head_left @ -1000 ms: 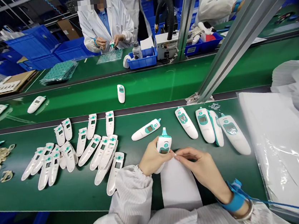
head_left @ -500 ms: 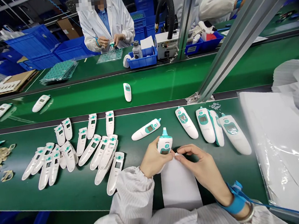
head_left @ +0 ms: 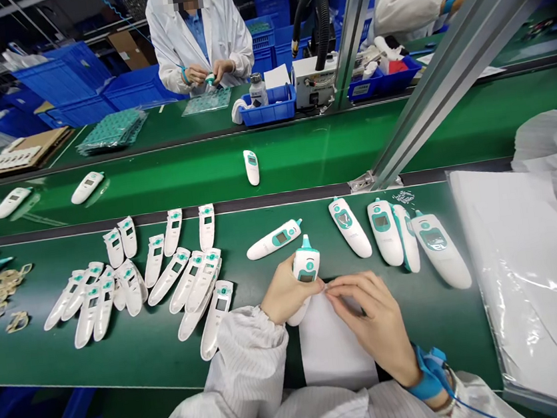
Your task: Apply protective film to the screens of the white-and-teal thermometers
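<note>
In your head view, your left hand [head_left: 288, 293] grips a white-and-teal ear thermometer [head_left: 306, 266] upright above the green conveyor belt [head_left: 423, 333], its lower end at the edge of a white sheet [head_left: 333, 344]. Your right hand [head_left: 373, 312] pinches its fingertips [head_left: 335, 288] beside the thermometer, on something too small to tell. Other thermometers [head_left: 350, 228] lie to both sides.

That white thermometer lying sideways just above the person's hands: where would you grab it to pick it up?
I'd pinch the thermometer by its slim white handle, coming straight down from above. It lies flat on the green belt with its teal tip pointing right, so both long sides look free, and that narrow end should keep fingers off the screen.
</note>
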Available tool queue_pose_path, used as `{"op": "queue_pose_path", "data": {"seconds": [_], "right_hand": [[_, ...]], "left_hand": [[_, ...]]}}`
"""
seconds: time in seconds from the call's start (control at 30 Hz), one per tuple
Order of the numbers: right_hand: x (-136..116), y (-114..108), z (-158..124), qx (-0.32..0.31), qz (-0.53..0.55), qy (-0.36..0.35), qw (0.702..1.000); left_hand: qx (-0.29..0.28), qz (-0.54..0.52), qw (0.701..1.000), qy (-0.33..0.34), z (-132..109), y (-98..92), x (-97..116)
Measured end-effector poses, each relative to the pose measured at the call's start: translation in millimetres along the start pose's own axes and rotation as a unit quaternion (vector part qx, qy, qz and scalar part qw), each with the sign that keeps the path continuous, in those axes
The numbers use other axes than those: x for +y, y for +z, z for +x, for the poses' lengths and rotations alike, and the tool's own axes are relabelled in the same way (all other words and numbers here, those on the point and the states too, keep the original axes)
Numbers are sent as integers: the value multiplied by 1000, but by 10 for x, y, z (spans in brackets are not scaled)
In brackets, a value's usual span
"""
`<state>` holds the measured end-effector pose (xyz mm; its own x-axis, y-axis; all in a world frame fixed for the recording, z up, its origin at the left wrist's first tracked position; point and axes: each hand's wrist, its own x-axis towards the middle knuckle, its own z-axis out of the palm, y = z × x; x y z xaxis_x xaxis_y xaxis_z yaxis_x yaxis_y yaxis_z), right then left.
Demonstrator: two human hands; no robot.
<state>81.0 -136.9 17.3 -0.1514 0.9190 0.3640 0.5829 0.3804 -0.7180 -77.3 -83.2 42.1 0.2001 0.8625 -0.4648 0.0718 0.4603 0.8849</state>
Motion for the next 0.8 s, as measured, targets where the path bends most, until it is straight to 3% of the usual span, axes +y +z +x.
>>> {"op": "queue_pose_path", "data": {"seconds": [0.13,0.2,0.27,0.33,0.4,0.57,0.73,0.8], "right_hand": [[-22,-29,-46,-20,30,-60,998],[-39,-64,-38,-35,92,-17,995],[-56,-113,21,-57,173,79,980],[-69,-163,135,-73,258,185,946],[-79,-200,282,-73,323,247,911],[-108,-198,586,-19,400,251,881],[-109,-149,692,-19,426,282,859],[-102,-147,714,-20,427,287,857]], "left_hand": [[-9,6,1000,1,63,-38,1],[-23,-1,1000,1,88,-50,9],[-34,-15,999,6,99,-50,30],[-26,-35,999,20,100,-37,62],[-8,-55,998,40,100,-10,99],[-11,-211,977,15,134,114,162],[29,-347,937,25,168,275,167],[19,-369,929,16,170,311,165]]}}
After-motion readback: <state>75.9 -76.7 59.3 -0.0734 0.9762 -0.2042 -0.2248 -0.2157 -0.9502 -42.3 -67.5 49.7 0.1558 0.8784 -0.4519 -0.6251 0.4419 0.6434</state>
